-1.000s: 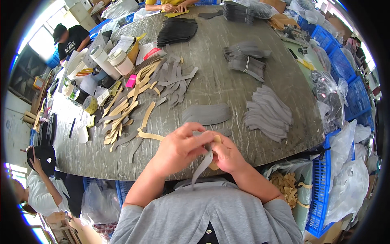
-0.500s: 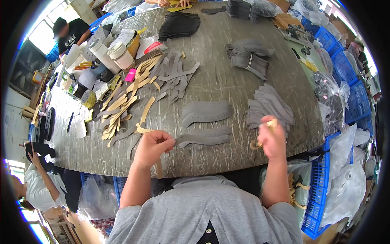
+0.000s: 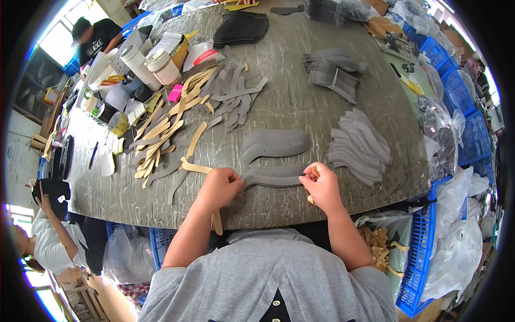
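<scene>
My left hand [image 3: 219,188] is closed in a pinch at the left end of a curved grey piece [image 3: 273,176] with small holes along it. At its other end, my right hand [image 3: 321,189] pinches the tip between thumb and fingers. Tucked in the right palm is a curled tan strip [image 3: 314,170], mostly hidden by the fingers. Another tan strip [image 3: 216,222] shows under my left wrist at the table edge. A stack of curved grey pieces [image 3: 276,144] lies just beyond, and a fanned grey pile [image 3: 360,146] sits right of my right hand.
Loose tan strips [image 3: 161,140] and grey strips [image 3: 236,96] lie heaped at left, near white cups [image 3: 161,67] and tape rolls. Bundled grey pieces [image 3: 333,72] and a black stack [image 3: 240,29] stand farther back. Blue crates [image 3: 419,252] line the right. Other people are at left and the far edge.
My right hand has come left, from beside the fanned grey pile to the right end of the grey piece. My left hand has shifted slightly right.
</scene>
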A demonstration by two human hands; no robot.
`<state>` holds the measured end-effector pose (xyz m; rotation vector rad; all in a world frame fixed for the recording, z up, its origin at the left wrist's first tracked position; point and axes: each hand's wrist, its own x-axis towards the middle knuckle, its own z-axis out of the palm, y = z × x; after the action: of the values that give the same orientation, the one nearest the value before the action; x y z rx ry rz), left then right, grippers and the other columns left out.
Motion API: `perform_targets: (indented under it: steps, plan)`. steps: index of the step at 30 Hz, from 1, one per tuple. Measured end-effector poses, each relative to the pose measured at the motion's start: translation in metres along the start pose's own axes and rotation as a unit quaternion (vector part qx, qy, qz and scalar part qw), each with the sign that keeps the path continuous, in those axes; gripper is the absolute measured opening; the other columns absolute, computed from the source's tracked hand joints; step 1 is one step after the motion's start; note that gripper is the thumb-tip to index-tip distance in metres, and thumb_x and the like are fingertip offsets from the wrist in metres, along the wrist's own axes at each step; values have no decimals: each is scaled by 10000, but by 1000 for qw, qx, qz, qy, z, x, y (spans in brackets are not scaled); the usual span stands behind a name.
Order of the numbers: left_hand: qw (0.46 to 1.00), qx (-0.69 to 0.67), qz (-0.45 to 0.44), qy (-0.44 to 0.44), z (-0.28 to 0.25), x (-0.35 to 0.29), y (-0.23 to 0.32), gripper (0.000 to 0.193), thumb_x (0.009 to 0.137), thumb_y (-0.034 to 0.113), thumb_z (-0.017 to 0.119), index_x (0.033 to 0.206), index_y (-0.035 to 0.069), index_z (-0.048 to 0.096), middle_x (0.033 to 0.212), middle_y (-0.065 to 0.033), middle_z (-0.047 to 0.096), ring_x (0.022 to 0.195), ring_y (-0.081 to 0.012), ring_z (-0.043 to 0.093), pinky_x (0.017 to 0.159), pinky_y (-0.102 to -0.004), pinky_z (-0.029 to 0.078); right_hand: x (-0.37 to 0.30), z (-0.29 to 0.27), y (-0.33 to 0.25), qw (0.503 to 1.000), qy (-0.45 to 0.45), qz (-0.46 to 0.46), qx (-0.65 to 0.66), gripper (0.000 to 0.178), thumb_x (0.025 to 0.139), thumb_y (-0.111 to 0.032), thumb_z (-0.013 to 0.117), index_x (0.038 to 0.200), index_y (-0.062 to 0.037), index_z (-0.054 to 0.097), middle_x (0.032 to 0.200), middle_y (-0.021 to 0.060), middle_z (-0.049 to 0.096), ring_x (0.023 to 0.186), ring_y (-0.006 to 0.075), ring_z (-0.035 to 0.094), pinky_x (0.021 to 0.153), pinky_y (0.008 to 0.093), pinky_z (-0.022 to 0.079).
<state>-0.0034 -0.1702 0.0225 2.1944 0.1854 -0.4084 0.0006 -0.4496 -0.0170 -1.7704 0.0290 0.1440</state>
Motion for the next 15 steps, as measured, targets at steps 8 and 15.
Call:
perform_targets:
  steps: [8, 15]
  plan:
    - [999, 34, 11, 6, 4, 5, -3, 180, 756, 146, 704, 799, -28, 682, 626, -94, 637, 573, -150, 587, 558, -308, 473, 1, 3, 3, 999, 16, 18, -35, 163, 791, -4, 698, 904, 21, 583, 729, 64, 627, 637, 95, 553, 573, 272, 459]
    - [998, 45, 31, 13, 4, 6, -3, 178, 750, 146, 707, 792, -25, 687, 611, -102, 628, 563, -156, 586, 560, -312, 475, 3, 4, 5, 998, 21, 26, -46, 169, 778, -8, 707, 897, 23, 591, 728, 77, 638, 641, 110, 575, 588, 277, 474]
